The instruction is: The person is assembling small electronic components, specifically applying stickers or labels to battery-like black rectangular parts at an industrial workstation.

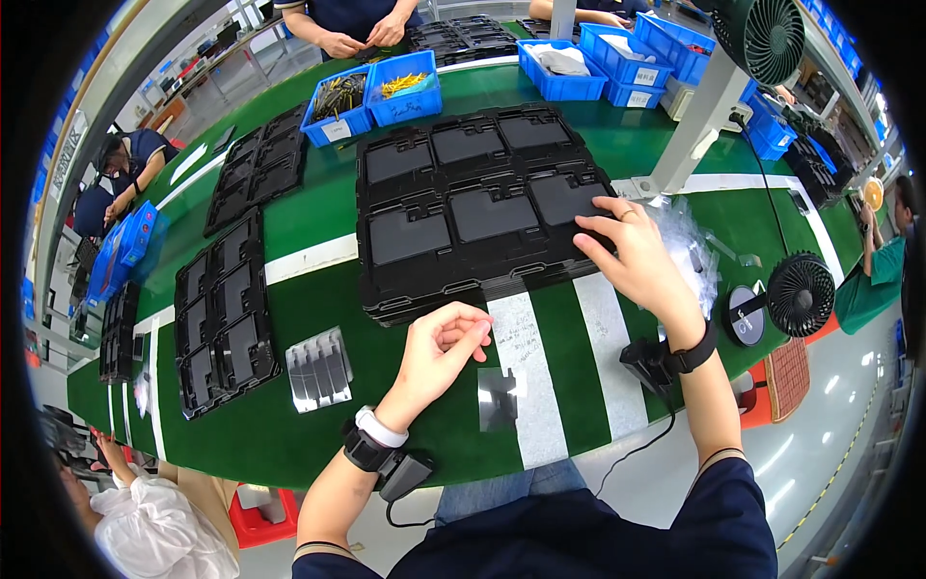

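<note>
I watched the black six-pocket tray (424,288).
The right hand (632,249) was spread over its right side; the left hand (439,355) curled nearby, pinching what, I could not tell.

Matt plastic tray (417,288), glossy crinkled film (689,253)

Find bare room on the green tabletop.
Bare green lies behind the film strips, between the large tray stack and the black tray to its left. A narrow band is free between the two white stripes in front of the stack. Crowded right of the right hand: clear plastic wrap, a round black disc and a small fan.
</note>
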Demonstrator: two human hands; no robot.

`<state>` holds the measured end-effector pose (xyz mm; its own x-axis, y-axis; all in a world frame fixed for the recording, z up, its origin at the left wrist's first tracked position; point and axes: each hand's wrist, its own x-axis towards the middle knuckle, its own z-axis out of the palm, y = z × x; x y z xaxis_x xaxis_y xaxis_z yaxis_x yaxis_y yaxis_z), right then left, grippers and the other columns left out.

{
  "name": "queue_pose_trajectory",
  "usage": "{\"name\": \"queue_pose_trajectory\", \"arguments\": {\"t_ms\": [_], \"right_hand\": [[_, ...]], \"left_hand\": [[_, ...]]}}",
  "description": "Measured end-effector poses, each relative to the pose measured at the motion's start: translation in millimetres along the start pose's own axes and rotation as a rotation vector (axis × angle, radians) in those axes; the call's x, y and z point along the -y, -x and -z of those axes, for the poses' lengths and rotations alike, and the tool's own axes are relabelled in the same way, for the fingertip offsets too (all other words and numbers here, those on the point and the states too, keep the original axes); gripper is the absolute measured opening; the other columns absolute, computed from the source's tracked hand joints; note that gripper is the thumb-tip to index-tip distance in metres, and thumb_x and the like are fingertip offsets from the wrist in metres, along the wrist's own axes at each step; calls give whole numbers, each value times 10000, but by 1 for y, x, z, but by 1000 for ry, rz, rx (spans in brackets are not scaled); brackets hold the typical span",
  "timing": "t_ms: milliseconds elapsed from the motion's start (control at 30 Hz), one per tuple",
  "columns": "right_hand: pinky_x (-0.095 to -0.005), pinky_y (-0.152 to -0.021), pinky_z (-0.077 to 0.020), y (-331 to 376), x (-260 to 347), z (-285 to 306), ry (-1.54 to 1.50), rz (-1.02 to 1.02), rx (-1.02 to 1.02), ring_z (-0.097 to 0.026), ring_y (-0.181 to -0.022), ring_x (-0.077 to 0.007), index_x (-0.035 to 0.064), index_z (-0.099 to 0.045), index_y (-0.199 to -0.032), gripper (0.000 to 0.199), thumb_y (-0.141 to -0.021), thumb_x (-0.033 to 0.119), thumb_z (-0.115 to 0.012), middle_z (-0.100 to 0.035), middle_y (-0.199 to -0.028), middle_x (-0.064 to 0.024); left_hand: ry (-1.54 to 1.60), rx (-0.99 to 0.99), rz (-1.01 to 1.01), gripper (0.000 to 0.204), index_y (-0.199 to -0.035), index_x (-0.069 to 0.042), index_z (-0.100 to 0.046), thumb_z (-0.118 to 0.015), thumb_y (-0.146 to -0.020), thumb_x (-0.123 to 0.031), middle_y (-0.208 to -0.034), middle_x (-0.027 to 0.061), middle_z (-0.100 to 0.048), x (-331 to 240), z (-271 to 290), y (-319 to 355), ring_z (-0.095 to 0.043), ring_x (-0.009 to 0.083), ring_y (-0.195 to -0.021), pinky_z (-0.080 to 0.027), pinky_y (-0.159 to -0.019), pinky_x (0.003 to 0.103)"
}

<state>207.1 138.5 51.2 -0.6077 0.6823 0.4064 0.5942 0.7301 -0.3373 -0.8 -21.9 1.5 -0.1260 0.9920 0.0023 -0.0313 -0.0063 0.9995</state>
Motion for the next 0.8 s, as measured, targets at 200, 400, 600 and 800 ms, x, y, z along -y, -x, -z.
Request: {"name": "queue_pose_trajectory", "arguments": {"t_ms": [200,400,600,800], "right_hand": [[-437,-927,-361,9,23,0,73,175,-121,-463,-1098,-340,42,-606,-957,266,-765,222,-647,-546,-1077,-150],[-414,-925,-366,71,77,-15,-151,348,333,-465,-1091,-276,82,-635,-935,310,-689,253,-712,-543,-1076,-98],[-385,-893,-407,82,73,-24,-245,296,176,-521,-1029,-247,90,-654,-967,263,-714,148,-692,-578,-1040,-79],[-323,-717,-476,75,76,-16,-948,-193,50,-620,-743,-225,37,-623,-894,156,-744,9,-656,-644,-833,-82]], "left_hand": [[9,-8,8,128,-941,26,-593,-571,-870,-78,-773,60,-617,0,3,0,-586,83,-640,-475,-598,199],[34,14,13,127,-960,12,-578,-581,-861,-68,-803,46,-597,0,-1,-2,-571,78,-673,-480,-637,215],[-85,89,-116,254,-1000,-11,-590,-688,-770,-53,-873,15,-605,-5,-5,2,-582,87,-823,-471,-681,208],[28,329,97,121,-930,9,-595,-634,-822,-27,-815,44,-611,-2,1,6,-584,78,-668,-479,-616,200]]}}
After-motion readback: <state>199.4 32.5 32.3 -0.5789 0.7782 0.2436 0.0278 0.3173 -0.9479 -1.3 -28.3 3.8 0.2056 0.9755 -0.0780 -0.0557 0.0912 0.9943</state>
